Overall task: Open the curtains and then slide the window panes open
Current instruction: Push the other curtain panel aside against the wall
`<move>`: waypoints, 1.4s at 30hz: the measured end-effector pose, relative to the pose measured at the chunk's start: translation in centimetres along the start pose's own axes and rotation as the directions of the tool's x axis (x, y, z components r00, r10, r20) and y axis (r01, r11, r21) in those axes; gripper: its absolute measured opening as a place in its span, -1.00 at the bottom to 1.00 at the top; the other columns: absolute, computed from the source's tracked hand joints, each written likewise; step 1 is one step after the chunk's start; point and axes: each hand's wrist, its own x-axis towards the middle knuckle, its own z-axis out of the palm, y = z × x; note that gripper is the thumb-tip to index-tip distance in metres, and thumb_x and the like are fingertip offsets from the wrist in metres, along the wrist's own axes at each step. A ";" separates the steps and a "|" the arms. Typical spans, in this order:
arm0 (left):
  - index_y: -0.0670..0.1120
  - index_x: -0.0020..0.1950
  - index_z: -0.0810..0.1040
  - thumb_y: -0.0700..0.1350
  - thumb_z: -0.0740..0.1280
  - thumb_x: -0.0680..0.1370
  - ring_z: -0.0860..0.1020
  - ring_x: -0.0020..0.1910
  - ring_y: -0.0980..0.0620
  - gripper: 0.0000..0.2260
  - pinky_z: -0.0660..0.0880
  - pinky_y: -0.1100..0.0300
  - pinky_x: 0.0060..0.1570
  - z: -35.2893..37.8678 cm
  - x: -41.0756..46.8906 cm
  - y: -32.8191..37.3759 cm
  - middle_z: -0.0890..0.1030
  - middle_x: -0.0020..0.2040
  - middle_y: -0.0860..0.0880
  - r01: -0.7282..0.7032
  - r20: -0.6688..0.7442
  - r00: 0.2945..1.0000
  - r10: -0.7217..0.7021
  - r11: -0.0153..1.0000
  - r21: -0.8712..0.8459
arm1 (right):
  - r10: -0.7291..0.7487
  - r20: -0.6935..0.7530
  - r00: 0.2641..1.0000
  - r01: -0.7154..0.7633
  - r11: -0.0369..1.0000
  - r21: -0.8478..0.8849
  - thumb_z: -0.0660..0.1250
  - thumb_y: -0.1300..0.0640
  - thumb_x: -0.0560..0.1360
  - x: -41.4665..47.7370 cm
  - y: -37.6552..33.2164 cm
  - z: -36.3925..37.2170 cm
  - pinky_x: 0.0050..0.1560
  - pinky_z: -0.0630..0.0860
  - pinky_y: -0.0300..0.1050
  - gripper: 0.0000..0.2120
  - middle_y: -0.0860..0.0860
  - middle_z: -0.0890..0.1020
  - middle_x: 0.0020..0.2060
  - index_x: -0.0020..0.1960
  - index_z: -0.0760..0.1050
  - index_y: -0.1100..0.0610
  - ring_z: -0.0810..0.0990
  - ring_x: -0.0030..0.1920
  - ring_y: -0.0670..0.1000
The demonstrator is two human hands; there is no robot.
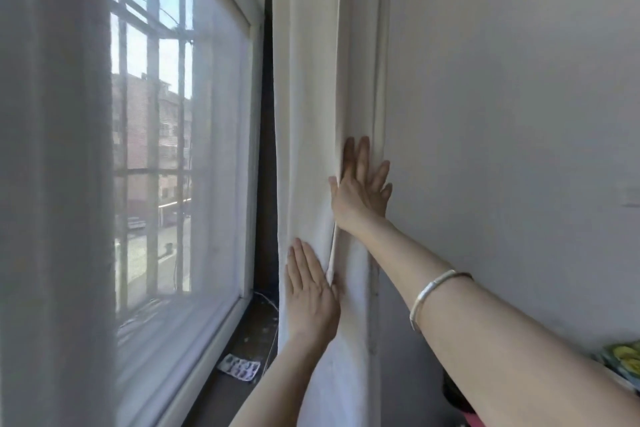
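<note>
The wall (519,149) is filling the right half of the view, plain and pale, meeting the window side at a narrow vertical trim. The window (180,149) is taking up the left, its pane sitting closed in a white frame, with metal bars (152,114) and buildings showing through a sheer white curtain (52,184) that is hanging over the near left edge. Between window and wall, a thick cream curtain (311,97) is standing gathered in tall folds against the corner, with a dark gap showing beside its left edge.

Both arms are reaching forward to that cream curtain. The right hand (362,191) is lying higher up, palm flat, fingers spread and straight, pressing the curtain's right edge toward the wall trim; it is grasping nothing. A silver bracelet (433,291) is sitting on the right forearm. The left hand (311,295) is lying lower, palm flat on the folds, fingers extended and close together, its thumb side touching a crease; it is not closing on the cloth either.

The dark window sill (249,340) is running below the pane, speckled with pale marks. A blister pack of pills (239,367) is lying on it, just beside the left forearm. A thin cord (268,302) is trailing across the sill near the curtain's foot.
</note>
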 end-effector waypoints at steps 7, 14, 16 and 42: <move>-0.12 0.26 -0.50 -0.05 -0.06 0.61 -0.33 0.45 -0.10 -0.44 -0.58 0.27 0.22 8.3 7.4 -0.9 -0.35 0.45 -0.17 0.049 -0.011 0.999 -0.049 0.996 0.071 | -0.065 -0.028 0.998 0.065 0.998 0.023 -0.02 -0.03 0.59 9.0 4.3 5.9 0.39 0.02 0.30 -0.39 -0.04 -0.28 0.50 0.48 -0.32 0.02 -0.19 0.47 0.32; -0.12 0.23 -0.56 0.00 -0.09 0.61 -0.47 0.32 -0.04 -0.42 -0.61 0.25 0.19 16.4 13.5 -2.7 -0.46 0.35 -0.10 0.070 0.036 0.996 -0.077 0.983 0.168 | -0.111 0.014 0.994 0.110 0.993 0.037 -0.05 -0.03 0.60 16.9 9.1 12.4 0.41 -0.06 0.29 -0.41 -0.03 -0.29 0.50 0.48 -0.33 0.03 -0.25 0.46 0.33; -0.10 0.24 -0.55 0.00 -0.10 0.61 -0.48 0.31 -0.05 -0.43 -0.68 0.31 0.10 18.4 15.2 -3.3 -0.48 0.34 -0.07 0.074 0.046 0.995 -0.084 0.980 0.183 | -0.113 0.021 0.993 0.112 0.992 0.052 -0.06 -0.02 0.61 18.9 9.9 14.1 0.42 -0.08 0.28 -0.41 -0.03 -0.29 0.50 0.48 -0.33 0.03 -0.26 0.46 0.33; -0.35 0.41 -0.05 -0.23 -0.03 0.46 -0.50 0.36 -0.07 -0.46 -0.39 -0.02 0.32 36.2 30.1 -12.7 -0.04 0.48 -0.20 0.001 -0.188 0.980 0.069 0.937 0.350 | -0.099 -0.003 0.995 0.099 0.995 -0.018 0.01 0.18 0.59 39.1 12.5 32.5 0.44 -0.05 0.21 -0.38 -0.03 -0.25 0.51 0.48 -0.32 0.04 -0.22 0.48 0.25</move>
